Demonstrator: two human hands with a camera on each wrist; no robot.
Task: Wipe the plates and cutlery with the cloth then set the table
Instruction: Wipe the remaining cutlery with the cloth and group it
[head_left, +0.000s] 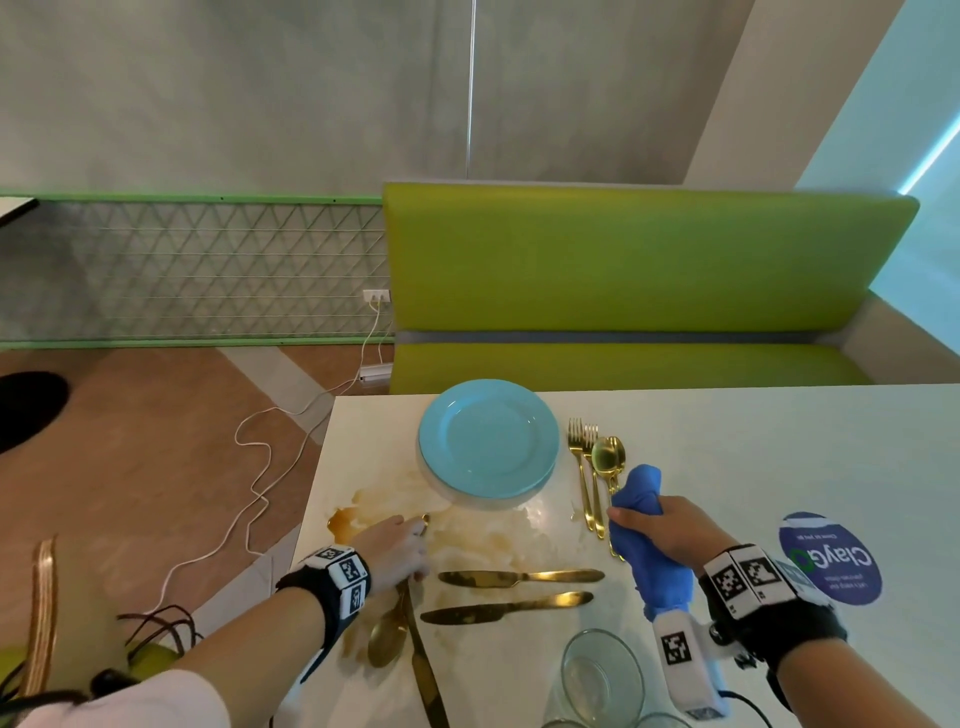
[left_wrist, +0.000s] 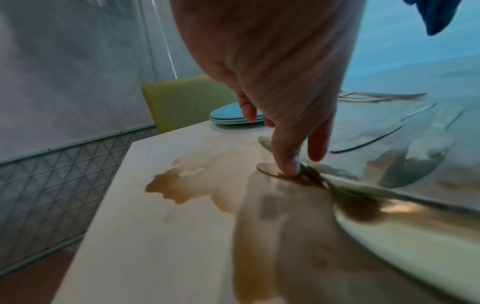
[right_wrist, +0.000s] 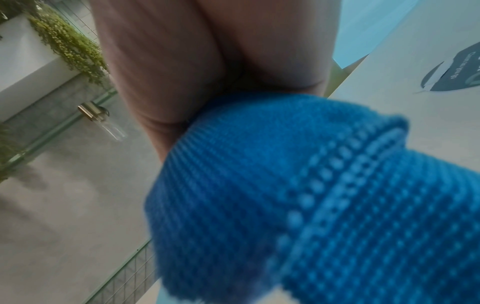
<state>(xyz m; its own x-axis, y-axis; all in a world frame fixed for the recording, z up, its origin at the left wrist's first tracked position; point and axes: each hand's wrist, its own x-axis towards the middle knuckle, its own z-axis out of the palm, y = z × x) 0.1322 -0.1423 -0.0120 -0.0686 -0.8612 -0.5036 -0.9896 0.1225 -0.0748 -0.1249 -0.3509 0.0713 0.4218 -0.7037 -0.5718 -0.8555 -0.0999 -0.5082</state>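
Observation:
Stacked blue plates (head_left: 488, 441) (left_wrist: 226, 118) stand at the table's far side. My left hand (head_left: 400, 551) (left_wrist: 285, 102) reaches down onto the handle ends of a gold spoon (head_left: 387, 639) (left_wrist: 389, 236) and a gold knife (head_left: 426, 670); one fingertip (left_wrist: 291, 166) presses the spoon's handle end. Two stained gold knives (head_left: 519, 577) (head_left: 506, 608) lie just right of that hand. My right hand (head_left: 670, 530) (right_wrist: 207, 61) grips a bunched blue cloth (head_left: 644, 535) (right_wrist: 311, 195) (left_wrist: 436, 16) above the table. Behind the cloth lie gold forks and spoons (head_left: 597, 462).
A brown spill (head_left: 353, 519) (left_wrist: 176, 189) spreads near the table's left edge (head_left: 311, 499). Clear glasses (head_left: 602, 675) stand at the near edge. A round blue sticker (head_left: 831, 558) is on the right. A green bench (head_left: 623, 291) stands beyond the table.

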